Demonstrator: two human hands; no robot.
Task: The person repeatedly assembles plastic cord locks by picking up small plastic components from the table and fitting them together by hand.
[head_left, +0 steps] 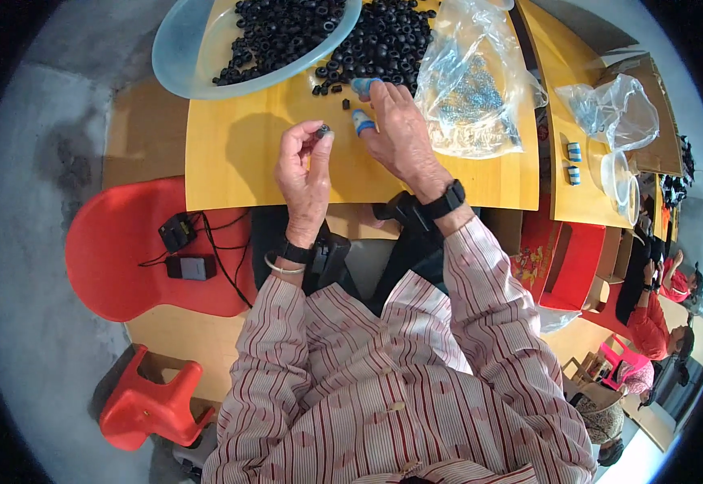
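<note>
Pinched between thumb and fingertips of my left hand [303, 173] is a small black ring-shaped part [323, 131], held above the table's near edge. To its right, my right hand [404, 133] has its thumb and forefinger apart, both tips wrapped in blue-and-white covers, and nothing shows between them. A loose black piece [346, 104] lies on the yellow table [230, 153] just left of those fingertips. Beyond them spreads a heap of similar black parts [384, 40]. More black parts [279, 36] fill a translucent basin [175, 50] at the far left.
A clear plastic bag [472, 97] with small shiny pieces lies right of my right hand. Another yellow table holds a crumpled bag [614, 113] and two blue-striped rolls [573, 152]. A red chair [125, 250] carries black devices and cables. Other people sit at far right.
</note>
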